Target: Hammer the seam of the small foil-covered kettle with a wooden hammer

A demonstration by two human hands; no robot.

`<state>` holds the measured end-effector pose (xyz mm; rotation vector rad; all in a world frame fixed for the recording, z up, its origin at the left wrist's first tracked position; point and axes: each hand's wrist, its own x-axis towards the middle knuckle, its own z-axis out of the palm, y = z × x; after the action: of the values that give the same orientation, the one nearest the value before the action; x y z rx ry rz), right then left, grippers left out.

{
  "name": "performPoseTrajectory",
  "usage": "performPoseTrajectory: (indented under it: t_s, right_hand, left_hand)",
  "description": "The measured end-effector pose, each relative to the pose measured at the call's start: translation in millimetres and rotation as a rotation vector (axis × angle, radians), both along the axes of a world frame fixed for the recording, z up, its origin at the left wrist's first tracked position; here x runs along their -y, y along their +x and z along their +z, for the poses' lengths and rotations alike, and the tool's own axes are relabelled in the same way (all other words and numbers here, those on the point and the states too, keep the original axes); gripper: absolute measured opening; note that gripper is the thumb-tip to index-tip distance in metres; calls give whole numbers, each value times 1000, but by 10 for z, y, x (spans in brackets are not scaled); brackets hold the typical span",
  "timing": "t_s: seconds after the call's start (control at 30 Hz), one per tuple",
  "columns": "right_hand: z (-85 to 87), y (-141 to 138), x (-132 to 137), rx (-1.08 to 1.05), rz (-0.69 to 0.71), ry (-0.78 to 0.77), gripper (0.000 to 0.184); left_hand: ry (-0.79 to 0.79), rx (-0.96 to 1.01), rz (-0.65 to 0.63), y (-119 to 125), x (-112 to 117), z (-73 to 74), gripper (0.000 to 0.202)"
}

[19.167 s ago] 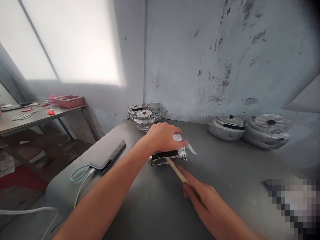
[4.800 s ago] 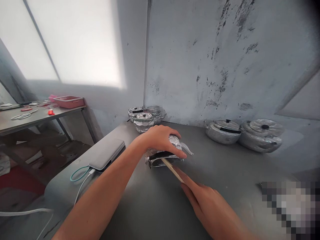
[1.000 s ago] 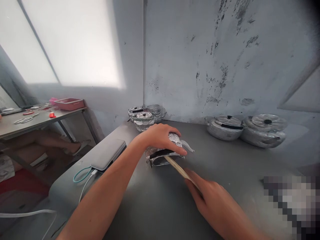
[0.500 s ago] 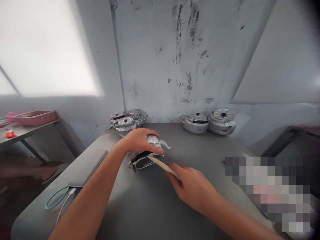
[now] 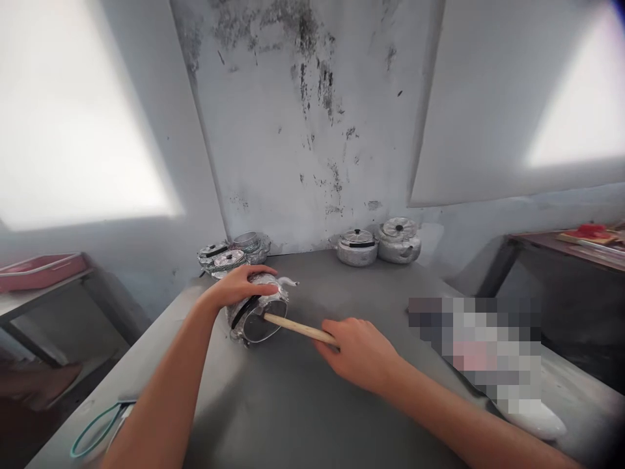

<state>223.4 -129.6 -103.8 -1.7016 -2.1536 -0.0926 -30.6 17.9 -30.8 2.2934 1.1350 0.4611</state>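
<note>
A small silvery kettle [image 5: 266, 307] lies on its side on the grey table [image 5: 312, 404], its open mouth toward me and its spout pointing right. My left hand [image 5: 241, 284] is closed over the top of it and holds it down. My right hand [image 5: 359, 352] is closed on a wooden stick [image 5: 293, 326]. The far end of the stick reaches into the kettle's opening.
Several small silvery pots [image 5: 229, 251] stand at the table's back left by the wall, two larger lidded kettles [image 5: 378, 242] at the back right. A teal cable [image 5: 95, 430] lies at the front left. Side tables flank both sides, with a pink tray [image 5: 39, 268] on the left one.
The view has swung right and pulled back. The kettle now shows its open mouth more fully, and my right hand with the stick has shifted a little to the left.
</note>
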Motion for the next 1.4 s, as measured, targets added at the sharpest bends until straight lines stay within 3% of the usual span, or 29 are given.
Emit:
performPoseTrajectory:
  t_s: [0.3,0.53,0.7,0.9,1.1,1.17,1.4]
  right_hand:
    - [47,43,60,-245,96,271,30]
    - [77,113,-87,-304,172,430,22]
    - [-80,106,-190,-189,252,454,25]
    - [-287,47,-318,-50,287,333,27]
    - [-418,45,-430,25,160,161,21]
    - [-421,38,-430,42,95,126,28]
    - [-257,173,-408,90,-182,42,33]
  left_hand:
    - [22,55,0,-16,-35,-35,59]
    - [4,63,-1,-38,-45,-45,59]
    - [26,69,-3,-41,-43,-45,59]
    - [38,54,-16,-51,-67,-51,59]
    - [55,38,-18,-48,-76,-52,60]
    - [60,37,-21,-43,-75,-55,60]
    - [76,27,-24,-37,-57,-52,63]
